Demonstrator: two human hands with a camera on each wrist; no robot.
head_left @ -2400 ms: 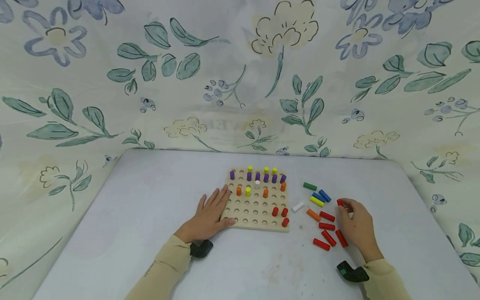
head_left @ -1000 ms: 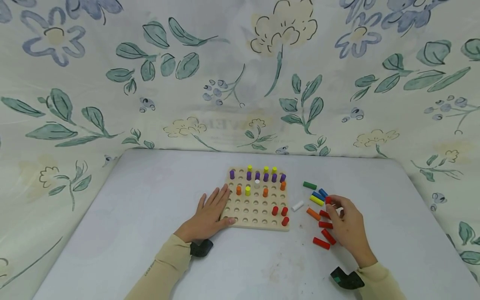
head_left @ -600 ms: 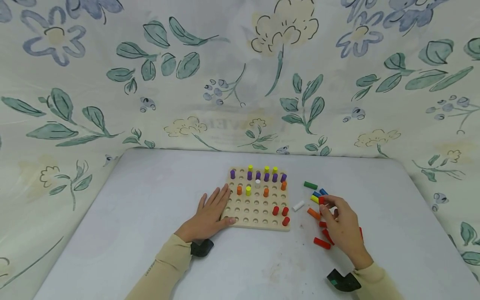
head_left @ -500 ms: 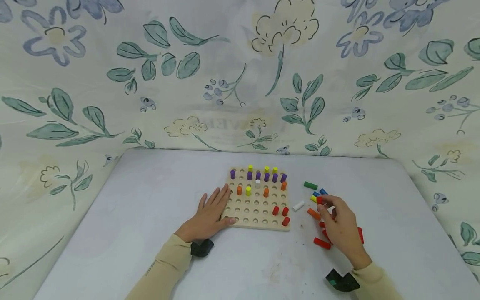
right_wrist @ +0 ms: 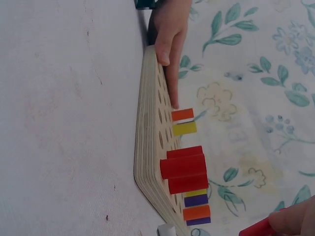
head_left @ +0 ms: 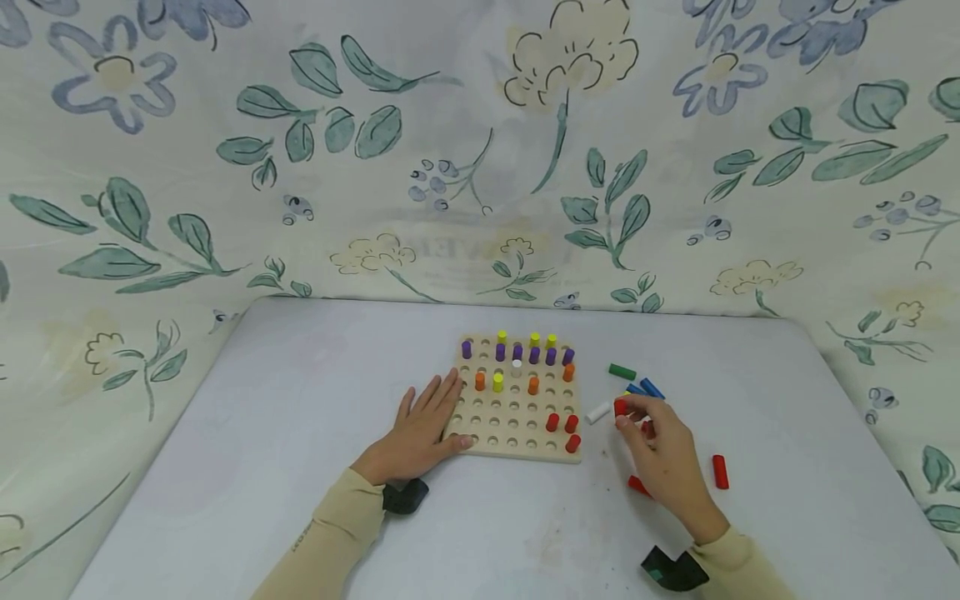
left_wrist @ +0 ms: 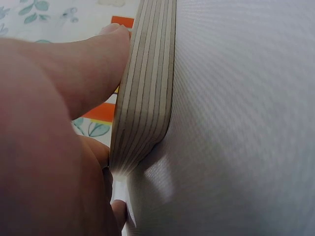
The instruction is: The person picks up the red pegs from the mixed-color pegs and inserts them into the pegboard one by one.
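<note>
A pale wooden pegboard [head_left: 495, 429] lies on the table, with purple, yellow, orange, white and red pegs upright in some of its holes. My left hand [head_left: 416, 433] rests along the board's left side, fingers straight and thumb on the near left corner. In the left wrist view that thumb [left_wrist: 93, 69] lies over the layered plywood edge [left_wrist: 147, 73]. My right hand [head_left: 667, 454] pinches a red peg [head_left: 620, 407] above the table, right of the board. The same red peg [right_wrist: 258, 228] shows low in the right wrist view. Three red pegs [right_wrist: 184, 169] stand in the board's near right corner.
Right of the board lie loose pegs: a green peg [head_left: 622, 372], a blue peg [head_left: 652, 389], a white peg [head_left: 597, 412] and a red peg [head_left: 720, 472]. My right hand hides others. A floral cloth [head_left: 465, 267] hangs behind the white table [head_left: 300, 375].
My right hand has moved left toward the board with the red peg, passing over the loose pegs. One loose red peg now lies farther right. My left hand has stayed put.
</note>
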